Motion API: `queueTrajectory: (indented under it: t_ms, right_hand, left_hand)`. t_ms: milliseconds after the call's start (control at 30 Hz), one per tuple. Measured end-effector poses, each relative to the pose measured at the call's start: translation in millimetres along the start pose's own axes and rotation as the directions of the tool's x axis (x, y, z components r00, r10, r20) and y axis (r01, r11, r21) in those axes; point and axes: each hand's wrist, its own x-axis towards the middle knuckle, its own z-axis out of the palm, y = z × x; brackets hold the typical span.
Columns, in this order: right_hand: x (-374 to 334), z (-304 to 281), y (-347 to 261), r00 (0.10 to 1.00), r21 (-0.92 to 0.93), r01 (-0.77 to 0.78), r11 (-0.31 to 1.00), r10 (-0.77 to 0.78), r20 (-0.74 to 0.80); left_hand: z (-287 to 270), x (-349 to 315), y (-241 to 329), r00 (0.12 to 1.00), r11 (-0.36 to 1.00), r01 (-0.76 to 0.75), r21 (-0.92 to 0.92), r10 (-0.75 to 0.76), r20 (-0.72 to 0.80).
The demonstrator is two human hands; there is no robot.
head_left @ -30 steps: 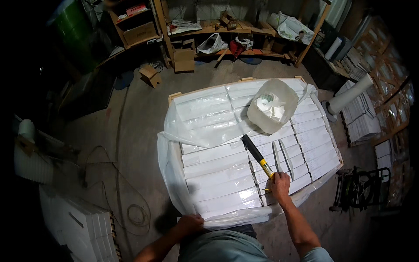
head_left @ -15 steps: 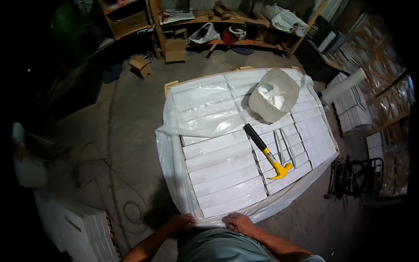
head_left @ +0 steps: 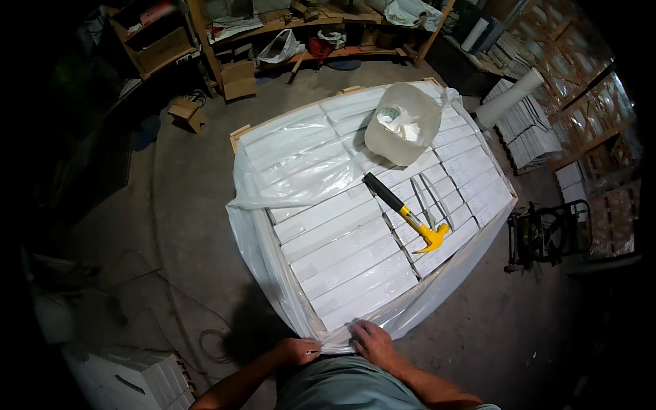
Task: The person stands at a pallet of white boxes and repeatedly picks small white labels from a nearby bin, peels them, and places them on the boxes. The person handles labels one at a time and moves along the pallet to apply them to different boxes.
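Clear plastic film (head_left: pixel 263 256) drapes over the sides and far left of a stack of white cartons (head_left: pixel 352 266) in a wooden frame. At the near corner, my left hand (head_left: pixel 299 350) is closed on gathered film. My right hand (head_left: pixel 372 342) sits close beside it, fingers curled over the near edge and gripping the film there. On the cartons lies a claw hammer (head_left: pixel 410 217) with a black grip and yellow head. Beside it are loose pale strap pieces (head_left: pixel 432 199). Farther back stands a translucent plastic tub (head_left: pixel 418 133) with white scraps and a tape roll inside.
A hand truck (head_left: pixel 547 236) stands on the floor to the right, below stacked white packs (head_left: pixel 529 133) and a white film roll (head_left: pixel 511 97). Another white stack (head_left: pixel 130 383) is at lower left, near a coiled hose (head_left: pixel 215 345). Wooden shelving (head_left: pixel 321 20) lines the back.
My view has turned, shifting the stack left and up in the picture. My right hand has risen slightly over the near edge, and the film is now bunched between my hands.
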Motion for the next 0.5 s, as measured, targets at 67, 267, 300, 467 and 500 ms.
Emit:
queueTrajectory:
  t_ms: [67,267,300,467,500]
  right_hand:
    - [4,5,10,0.996,-0.004,0.047,0.999,-0.047,0.081]
    - [1,22,47,0.954,0.07,0.278,0.958,-0.284,0.092]
    - [-2,24,51,0.948,0.093,0.305,0.948,-0.311,0.072]
    - [-23,50,75,0.912,0.111,0.25,0.962,-0.273,0.307]
    - [-26,55,81,0.907,0.12,0.238,0.964,-0.265,0.327]
  left_hand:
    - [13,1,-6,1.0,1.0,0.008,-0.009,-0.008,0.011]
    - [30,-17,-17,0.922,0.795,0.36,-0.489,-0.383,0.056]
    - [24,-18,-17,0.819,0.554,0.524,-0.647,-0.535,0.205]
    - [24,-12,-21,0.863,0.756,0.502,-0.421,-0.474,0.176]
    - [30,-9,-30,0.898,0.851,0.44,-0.288,-0.411,0.156]
